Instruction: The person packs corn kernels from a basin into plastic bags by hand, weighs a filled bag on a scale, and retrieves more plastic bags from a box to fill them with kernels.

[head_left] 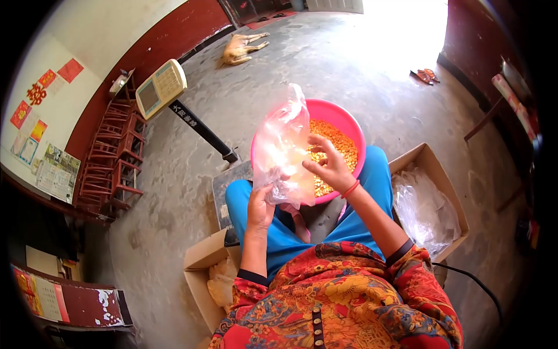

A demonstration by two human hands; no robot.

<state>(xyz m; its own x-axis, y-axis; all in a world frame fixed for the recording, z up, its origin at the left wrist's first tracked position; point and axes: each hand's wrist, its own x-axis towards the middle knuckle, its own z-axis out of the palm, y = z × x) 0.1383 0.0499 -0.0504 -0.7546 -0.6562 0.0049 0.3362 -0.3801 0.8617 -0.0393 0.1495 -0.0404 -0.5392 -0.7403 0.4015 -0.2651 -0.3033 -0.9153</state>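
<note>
A clear plastic bag (283, 145) is held up over the left part of a pink basin (360, 136). My left hand (261, 207) is closed on the bag's lower end. Beside the bag, my right hand (334, 168) has its fingers apart and slightly bent, with nothing visible in it. Its fingertips are close to the bag's right side; whether they touch it I cannot tell. Yellow-orange kernels (340, 139), like corn, lie in the basin, partly hidden by the bag and my right hand. The basin sits between my knees.
On my right is a cardboard box (456, 200) with clear plastic bags (424, 209). Another box (200, 259) at my left holds a filled bag. A platform scale (163, 88) stands front left, near stacked red chairs (110, 168). A dog (239, 49) lies on the floor ahead.
</note>
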